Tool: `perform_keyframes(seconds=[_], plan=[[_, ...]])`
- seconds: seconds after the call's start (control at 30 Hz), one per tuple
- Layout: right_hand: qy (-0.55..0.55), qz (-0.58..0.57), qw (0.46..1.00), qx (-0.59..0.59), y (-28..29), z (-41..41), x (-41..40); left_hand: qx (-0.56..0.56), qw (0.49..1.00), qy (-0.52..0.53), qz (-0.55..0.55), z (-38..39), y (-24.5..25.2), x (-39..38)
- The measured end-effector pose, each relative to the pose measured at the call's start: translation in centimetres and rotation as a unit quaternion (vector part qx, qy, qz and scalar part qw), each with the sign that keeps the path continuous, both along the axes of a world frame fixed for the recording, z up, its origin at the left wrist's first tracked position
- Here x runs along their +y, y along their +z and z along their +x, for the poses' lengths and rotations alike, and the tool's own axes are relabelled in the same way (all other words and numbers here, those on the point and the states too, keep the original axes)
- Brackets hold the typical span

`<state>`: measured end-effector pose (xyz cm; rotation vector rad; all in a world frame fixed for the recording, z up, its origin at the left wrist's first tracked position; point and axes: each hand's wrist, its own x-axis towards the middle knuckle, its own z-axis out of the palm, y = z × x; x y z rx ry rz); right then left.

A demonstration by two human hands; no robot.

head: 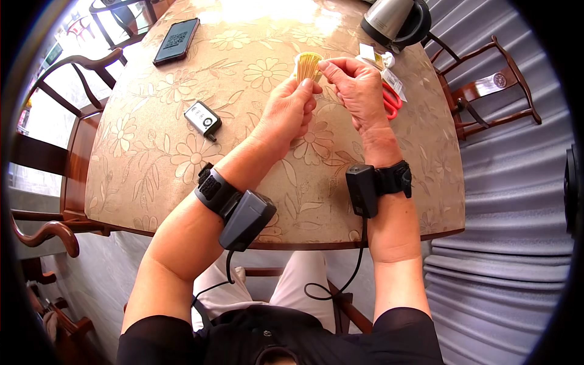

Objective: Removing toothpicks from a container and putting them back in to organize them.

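Observation:
My left hand [295,102] grips the lower part of a small bundle of thin, pale yellow sticks [308,65], which fans out at the top; they look like toothpicks. My right hand [358,86] is raised beside it, thumb and forefinger pinched together at the bundle's right edge. Whether the fingertips hold a single stick is too small to tell. Red-handled scissors [392,101] lie partly hidden behind my right hand. Beyond them are small white and yellow packaging pieces [372,55] on the table.
The table [150,182] has a flower-patterned cover. A smartphone [177,41] lies at the far left, with a silver and black remote [203,119] nearer. A metal kettle [393,20] stands at the far right. Wooden chairs [490,84] flank the table. Cables hang from both wrist devices.

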<state>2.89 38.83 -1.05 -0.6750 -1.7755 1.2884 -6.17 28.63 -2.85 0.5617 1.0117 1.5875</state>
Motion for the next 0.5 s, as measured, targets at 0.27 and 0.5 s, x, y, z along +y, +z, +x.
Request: perform_keyframes(seconds=[0.27, 0.5], plan=[[-0.137, 0.049, 0.978, 0.148, 0.1, -0.1, 1.0, -0.022, 0.999, 0.027, -0.010, -0.3, -0.1, 0.0], [-0.186, 0.258, 0.948, -0.001, -1.2, -0.5, 0.6, -0.046, 0.999, 0.024, -0.001, -0.4, -0.3, 0.0]])
